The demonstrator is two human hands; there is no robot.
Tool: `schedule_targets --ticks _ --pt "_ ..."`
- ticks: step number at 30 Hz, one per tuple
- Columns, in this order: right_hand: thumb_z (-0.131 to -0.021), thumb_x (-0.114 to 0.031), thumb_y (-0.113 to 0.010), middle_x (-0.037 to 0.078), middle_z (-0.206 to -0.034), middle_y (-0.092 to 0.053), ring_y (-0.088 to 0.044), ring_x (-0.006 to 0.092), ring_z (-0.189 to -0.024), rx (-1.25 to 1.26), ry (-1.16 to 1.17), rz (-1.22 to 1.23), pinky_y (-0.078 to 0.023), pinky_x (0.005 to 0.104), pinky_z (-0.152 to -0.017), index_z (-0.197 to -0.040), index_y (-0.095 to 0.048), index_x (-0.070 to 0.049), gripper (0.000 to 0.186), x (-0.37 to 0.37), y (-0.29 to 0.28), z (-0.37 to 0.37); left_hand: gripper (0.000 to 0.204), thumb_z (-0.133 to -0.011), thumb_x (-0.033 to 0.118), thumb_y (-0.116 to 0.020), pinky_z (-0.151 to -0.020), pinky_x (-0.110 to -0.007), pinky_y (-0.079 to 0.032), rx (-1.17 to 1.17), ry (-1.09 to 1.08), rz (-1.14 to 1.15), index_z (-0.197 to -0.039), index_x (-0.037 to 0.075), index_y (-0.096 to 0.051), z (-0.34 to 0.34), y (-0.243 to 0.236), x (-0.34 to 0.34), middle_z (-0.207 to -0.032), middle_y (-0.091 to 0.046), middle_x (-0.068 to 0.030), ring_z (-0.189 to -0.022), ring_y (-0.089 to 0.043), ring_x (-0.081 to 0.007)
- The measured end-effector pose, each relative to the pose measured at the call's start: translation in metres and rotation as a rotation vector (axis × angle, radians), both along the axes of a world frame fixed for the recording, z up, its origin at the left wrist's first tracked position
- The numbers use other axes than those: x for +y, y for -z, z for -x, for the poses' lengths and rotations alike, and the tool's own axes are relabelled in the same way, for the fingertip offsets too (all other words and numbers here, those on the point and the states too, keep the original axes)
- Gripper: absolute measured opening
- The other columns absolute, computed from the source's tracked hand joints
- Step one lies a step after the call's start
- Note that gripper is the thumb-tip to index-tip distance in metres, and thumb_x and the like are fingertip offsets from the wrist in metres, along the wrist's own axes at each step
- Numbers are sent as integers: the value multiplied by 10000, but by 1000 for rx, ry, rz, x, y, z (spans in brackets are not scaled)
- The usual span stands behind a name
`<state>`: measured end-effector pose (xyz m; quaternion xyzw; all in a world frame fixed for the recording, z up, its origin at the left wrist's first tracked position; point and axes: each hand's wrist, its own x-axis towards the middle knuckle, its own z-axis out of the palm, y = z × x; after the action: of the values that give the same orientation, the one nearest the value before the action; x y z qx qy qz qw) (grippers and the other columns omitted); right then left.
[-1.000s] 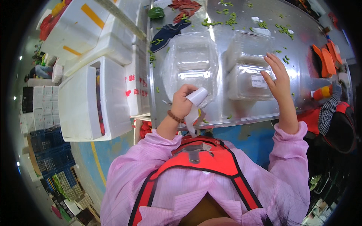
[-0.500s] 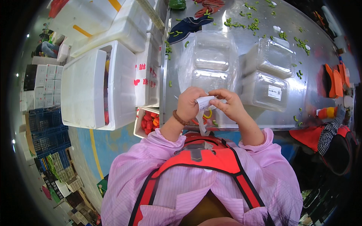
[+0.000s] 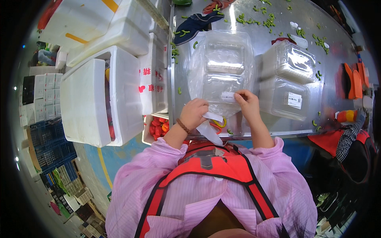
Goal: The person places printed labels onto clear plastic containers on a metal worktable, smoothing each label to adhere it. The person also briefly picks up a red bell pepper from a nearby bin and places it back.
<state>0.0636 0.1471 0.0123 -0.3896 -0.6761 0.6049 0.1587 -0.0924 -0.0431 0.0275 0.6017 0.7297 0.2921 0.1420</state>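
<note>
My left hand (image 3: 193,114) is closed on a white strip of label backing (image 3: 210,133), whose loose end hangs over the table's near edge. A small printed white label (image 3: 227,96) is pinched by its right end in my right hand (image 3: 248,104). It lies over the near face of a clear plastic box (image 3: 222,84); whether it is stuck down, I cannot tell. A clear plastic bag (image 3: 195,81) surrounds this box and the one behind it. To the right stand stacked clear boxes (image 3: 278,95), the nearer bearing a white label (image 3: 294,100).
Green pepper pieces (image 3: 270,20) are scattered on the metal table (image 3: 254,35). A dark blue cloth (image 3: 192,27) lies at the far left. White foam boxes (image 3: 129,85) and a crate of red peppers (image 3: 158,127) stand left. Orange-handled tools (image 3: 353,81) are at the right edge.
My hands have moved apart. The right has carried a label from the strip forward to the bagged clear box, while the left keeps the strip and has dropped slightly nearer.
</note>
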Motion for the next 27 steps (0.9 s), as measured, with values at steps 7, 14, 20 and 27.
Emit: schedule_targets --ticks 7,14,20,27 --pt "-820 -148 -698 135 -834 -699 -668 208 -749 -146 -36 -127 -519 313 -715 -966 -703 -24 191 6 50 38 220 -604 153 -771 -1021 -429 -412 59 131 64 -734 30 -643 3 28 40 -1370 -510 -131 -1256 -472 -338" --pt "-811 -115 -668 200 -1107 -636 -620 321 -966 -244 -55 -602 -483 399 -854 -1198 -592 -9 408 3 35 7 215 -662 128 -752 -1091 -442 -335 -119 -123 110 -849 39 -698 3 49 16 -1417 -423 -241 -1317 -386 -412" --pt "-816 -116 -664 241 -1260 -567 -551 386 -1157 -285 -58 -499 -439 421 -984 -1326 -495 -13 547 -13 38 -40 175 -730 151 -749 -1109 -424 -313 -412 -261 280 -880 69 -708 -4 46 3 -1465 -349 -281 -1348 -353 -427" --pt "-839 -141 -655 243 -1271 -563 -541 390 -1179 -131 -62 -654 -427 416 -999 -1343 -475 -1 553 -11 -4 -38 175 -769 145 -757 -1092 -405 -337 -629 -328 94 -929 78 -730 -12 17 7 -1497 -315 -258 -1376 -347 -377"
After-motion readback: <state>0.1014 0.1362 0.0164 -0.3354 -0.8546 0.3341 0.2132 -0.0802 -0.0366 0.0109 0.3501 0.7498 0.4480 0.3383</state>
